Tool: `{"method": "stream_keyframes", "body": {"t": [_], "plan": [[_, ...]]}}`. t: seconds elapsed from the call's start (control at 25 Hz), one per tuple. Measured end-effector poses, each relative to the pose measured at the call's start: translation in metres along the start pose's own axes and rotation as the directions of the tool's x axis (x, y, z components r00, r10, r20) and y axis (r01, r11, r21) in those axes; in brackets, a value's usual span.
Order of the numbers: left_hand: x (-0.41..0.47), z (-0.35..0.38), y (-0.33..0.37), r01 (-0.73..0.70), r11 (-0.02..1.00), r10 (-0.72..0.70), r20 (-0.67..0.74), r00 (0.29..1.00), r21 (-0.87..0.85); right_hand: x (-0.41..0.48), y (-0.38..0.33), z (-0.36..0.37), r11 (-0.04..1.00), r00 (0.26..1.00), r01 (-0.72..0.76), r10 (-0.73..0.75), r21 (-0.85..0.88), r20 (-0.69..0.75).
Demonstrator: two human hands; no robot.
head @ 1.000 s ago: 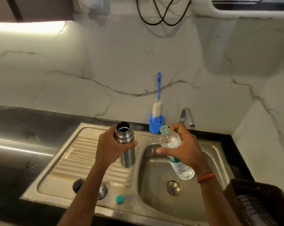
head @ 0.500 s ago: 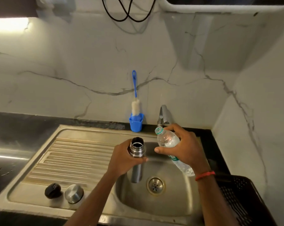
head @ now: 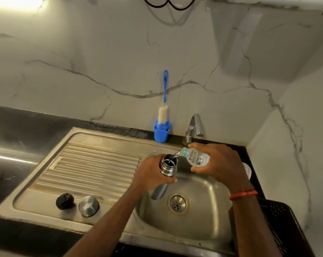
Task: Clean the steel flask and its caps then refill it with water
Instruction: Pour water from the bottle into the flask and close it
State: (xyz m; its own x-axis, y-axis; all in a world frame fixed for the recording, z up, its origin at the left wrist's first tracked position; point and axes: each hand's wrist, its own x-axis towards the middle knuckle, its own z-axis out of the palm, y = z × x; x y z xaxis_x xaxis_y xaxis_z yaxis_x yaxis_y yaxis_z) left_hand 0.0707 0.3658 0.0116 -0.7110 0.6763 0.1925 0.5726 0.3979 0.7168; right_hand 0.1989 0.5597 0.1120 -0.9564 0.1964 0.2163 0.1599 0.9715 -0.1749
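In the head view, the flask (head: 167, 166) is held over the sink (head: 208, 225) by the left hand (head: 151, 176). The fingers (head: 169, 180) of that hand are curled tight round the middle of the flask. The flask is open at the top and is tipped a little to the right. The water bottle (head: 196, 158) is held by the right hand (head: 219, 164), and its fingers (head: 196, 145) are wrapped round the sides of the bottle. A moment ago the bottle was only held near the flask, with its mouth up, and no water was coming out. Now the bottle has been tipped over, and its mouth has been brought just above the rim of the flask. A thin stream of water is seen going from the bottle into the flask. So the washing seems to be done, and the filling has been started. How full the flask is cannot be told, because the inside looks dark. The black cap (head: 65, 201) and the steel cap (head: 88, 206) are left just beside each other on the ridged part of the sink, well apart from the flask. They have not been moved, and they will likely have to be put back on once the flask is filled. The brush (head: 164, 110) is stood in its blue cup (head: 162, 133) by the wall, near the tap (head: 194, 125), and is not being used.
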Motion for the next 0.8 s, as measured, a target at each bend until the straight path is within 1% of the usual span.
{"method": "stream_keyframes", "body": {"t": [0.08, 0.2, 0.52, 0.8], "plan": [[-0.001, 0.002, -0.003, -0.001, 1.000, 0.001, 0.002, 1.000, -0.001, 0.000, 0.003, 0.003, 1.000, 1.000, -0.013, 0.013, -0.021, 0.004], [-0.002, 0.004, -0.010, -0.001, 1.000, 0.002, 0.022, 1.000, -0.015, 0.000, 0.005, 0.005, 1.000, 1.000, -0.015, 0.015, -0.006, 0.024], [-0.006, 0.006, -0.019, 0.027, 0.999, -0.028, 0.068, 0.997, 0.016, -0.005, -0.004, 0.002, 0.999, 1.000, 0.014, -0.014, -0.029, 0.001], [-0.006, 0.007, -0.023, 0.023, 0.999, -0.026, 0.077, 0.997, 0.039, -0.004, -0.005, 0.003, 0.999, 1.000, 0.004, -0.004, -0.042, 0.009]]}}
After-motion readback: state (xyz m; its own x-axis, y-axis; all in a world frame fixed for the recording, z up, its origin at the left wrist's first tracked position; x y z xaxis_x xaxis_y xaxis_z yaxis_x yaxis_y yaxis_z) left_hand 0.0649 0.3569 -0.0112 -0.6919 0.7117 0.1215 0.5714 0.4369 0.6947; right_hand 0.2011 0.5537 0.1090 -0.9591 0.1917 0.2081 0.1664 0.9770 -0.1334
